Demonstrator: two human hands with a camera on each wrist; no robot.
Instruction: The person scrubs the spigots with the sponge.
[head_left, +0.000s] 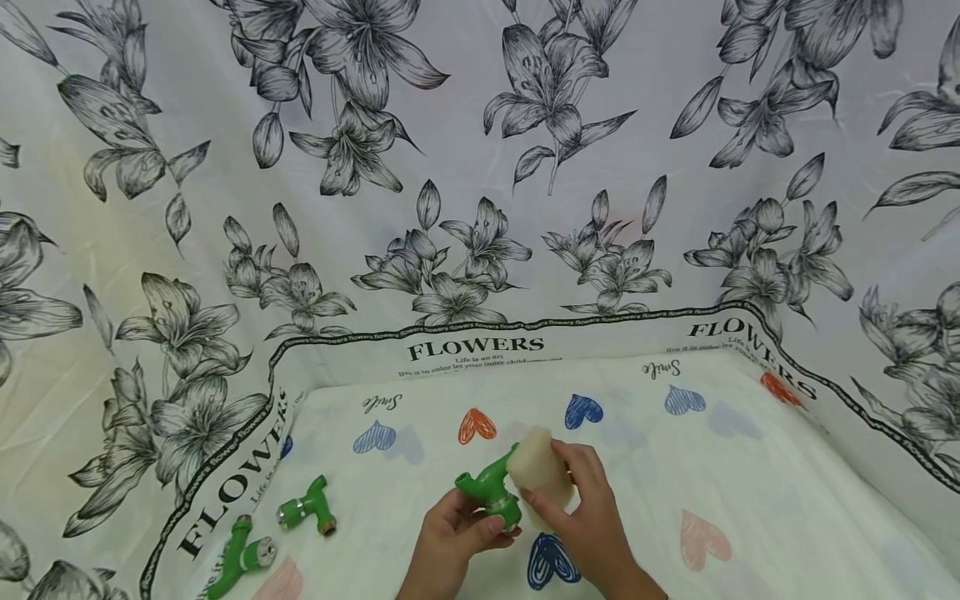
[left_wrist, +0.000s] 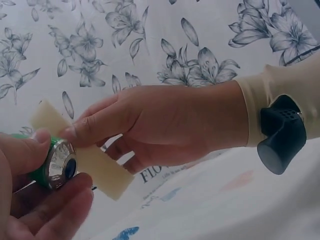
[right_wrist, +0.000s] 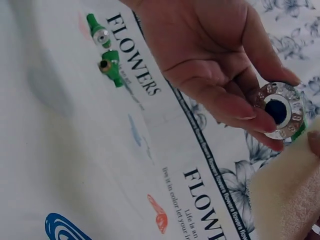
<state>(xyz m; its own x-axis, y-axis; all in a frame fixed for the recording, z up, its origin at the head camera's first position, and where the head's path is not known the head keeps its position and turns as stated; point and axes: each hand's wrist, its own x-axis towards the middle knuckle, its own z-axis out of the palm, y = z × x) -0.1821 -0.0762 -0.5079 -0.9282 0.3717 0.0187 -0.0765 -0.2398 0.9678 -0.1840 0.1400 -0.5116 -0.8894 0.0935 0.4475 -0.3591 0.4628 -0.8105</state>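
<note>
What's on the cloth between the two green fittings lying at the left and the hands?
Nothing: in the head view, only bare heart-printed cloth separates the nearer green plastic fitting from the left hand.

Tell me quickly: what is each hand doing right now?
Left hand: grips the green tap fitting.
Right hand: holds the cream sponge against it.

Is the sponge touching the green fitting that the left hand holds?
Touching. In the head view the cream sponge, held by the right hand, lies against the green fitting, which the left hand grips, with no gap between them.
</note>
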